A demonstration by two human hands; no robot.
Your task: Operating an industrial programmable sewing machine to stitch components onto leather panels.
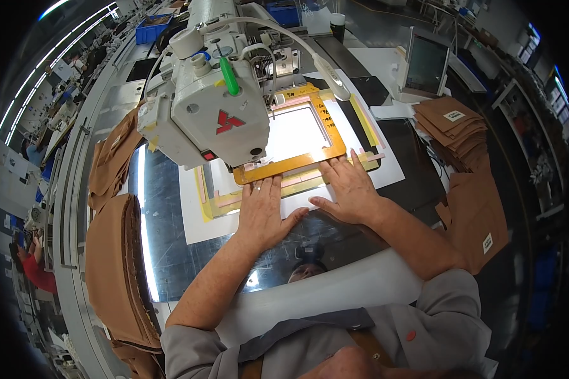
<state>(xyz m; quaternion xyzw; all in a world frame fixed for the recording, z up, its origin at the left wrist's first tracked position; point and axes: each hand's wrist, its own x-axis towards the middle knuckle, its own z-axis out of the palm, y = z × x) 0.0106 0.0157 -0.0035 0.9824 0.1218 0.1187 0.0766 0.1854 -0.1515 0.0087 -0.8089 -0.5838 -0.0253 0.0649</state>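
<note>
Frame first: the orange frame (291,167) is mid-worktop (193,271), over a taped plate (294,187) and a white sheet (202,234), with its left part tucked under the sewing machine (212,101). Both hands have an open grip, fingers stretched out and nothing clasped. The left hand (259,215) has its fingertips at the near edge; the right hand (351,189) is by the near right corner.

My take on doing this well — light, even pressure from both hands so the frame doesn't twist, palms low, and fingers on the near side, well apart from the needle area. I'd also check that the plate sits flat before shifting anything.

Containers: there's a blue bin (153,30) far left, but I can't make out its contents. The dark cup (337,28) on the far side — no clue what's in it either.
</note>
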